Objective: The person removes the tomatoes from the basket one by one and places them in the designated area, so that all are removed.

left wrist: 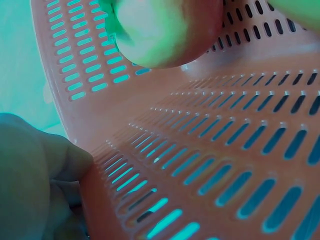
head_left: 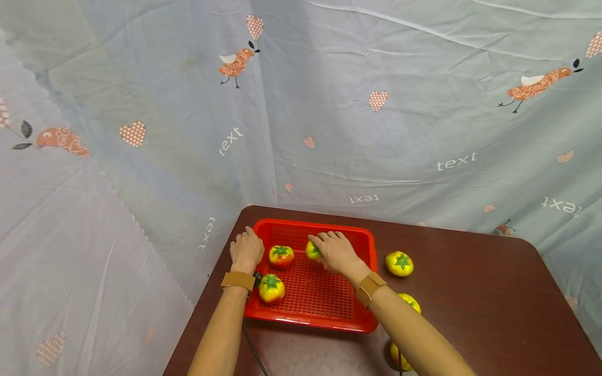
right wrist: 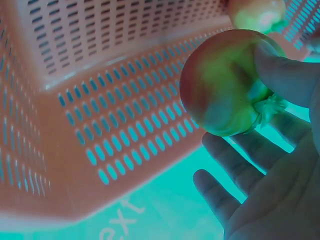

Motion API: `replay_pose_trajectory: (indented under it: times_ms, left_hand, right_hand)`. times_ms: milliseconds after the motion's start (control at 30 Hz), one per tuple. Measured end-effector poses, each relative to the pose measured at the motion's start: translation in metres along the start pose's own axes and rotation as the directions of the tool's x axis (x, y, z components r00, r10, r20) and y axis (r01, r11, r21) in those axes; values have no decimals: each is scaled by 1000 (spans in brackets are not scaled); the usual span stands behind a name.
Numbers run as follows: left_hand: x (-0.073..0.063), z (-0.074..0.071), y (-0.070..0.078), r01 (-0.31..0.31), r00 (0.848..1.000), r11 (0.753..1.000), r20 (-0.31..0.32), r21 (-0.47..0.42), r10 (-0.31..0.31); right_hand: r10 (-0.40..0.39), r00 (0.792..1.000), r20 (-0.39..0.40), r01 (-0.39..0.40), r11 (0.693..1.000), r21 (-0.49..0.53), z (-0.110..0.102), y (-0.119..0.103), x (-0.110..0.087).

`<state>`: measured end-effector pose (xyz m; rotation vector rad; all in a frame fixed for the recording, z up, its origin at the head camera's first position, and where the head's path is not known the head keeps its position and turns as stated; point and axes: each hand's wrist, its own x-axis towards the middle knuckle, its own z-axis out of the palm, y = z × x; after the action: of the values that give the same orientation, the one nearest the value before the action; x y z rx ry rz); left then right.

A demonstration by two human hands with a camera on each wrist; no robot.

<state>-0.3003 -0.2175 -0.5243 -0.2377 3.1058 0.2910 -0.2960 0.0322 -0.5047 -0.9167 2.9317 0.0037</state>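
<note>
My right hand point(head_left: 336, 253) holds a glossy yellow-and-red tomato point(head_left: 312, 250) with a green star-shaped top, over the far part of the red plastic basket point(head_left: 314, 321). In the right wrist view the thumb presses on this tomato point(right wrist: 220, 85) from one side and fingers lie behind it; the other fingers are spread. My left hand point(head_left: 246, 250) grips the basket's left rim, its fingers point(left wrist: 70, 157) bent over the edge in the left wrist view. Inside the basket, on its left side, sit two more tomatoes, one farther back point(head_left: 281, 257) and one nearer point(head_left: 271, 289).
On the dark brown table point(head_left: 479, 292), right of the basket, lies a tomato point(head_left: 399, 263). Two more tomatoes, one point(head_left: 410, 301) and a nearer one point(head_left: 398, 357), are partly covered by my right forearm. A patterned grey curtain point(head_left: 329, 120) hangs behind and at the left.
</note>
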Motion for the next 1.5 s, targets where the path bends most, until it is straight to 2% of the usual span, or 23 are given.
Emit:
replay_pose_trajectory:
  times_ms: [200, 333, 500, 633, 867, 1000, 1500]
  left_hand:
    - [0, 1, -1, 2, 1000, 1000, 0, 2, -2]
    - [1, 2, -2, 6, 1000, 1000, 13, 2, -6]
    - [1, 3, -2, 11, 1000, 1000, 21, -2, -11]
    - [1, 2, -2, 15, 1000, 1000, 27, 0, -15]
    - [1, 0, -2, 6, 1000, 1000, 25, 6, -6]
    - [1, 0, -2, 8, 1000, 1000, 22, 8, -8]
    - [0, 0, 0, 2, 1000, 1000, 10, -11, -2]
  right_hand:
    - [-12, 999, -49, 13, 1000, 3, -12, 8, -7]
    - [-10, 998, -55, 11, 1000, 18, -17, 12, -11]
    - [21, 999, -40, -20, 999, 38, -22, 19, -16]
    - [49, 997, -59, -45, 997, 66, -29, 25, -23]
    - [56, 984, -168, -44, 996, 74, -40, 41, -37]
    - [61, 978, -201, -49, 997, 65, -42, 53, -45]
    - [129, 966, -225, -108, 989, 101, -49, 91, -72]
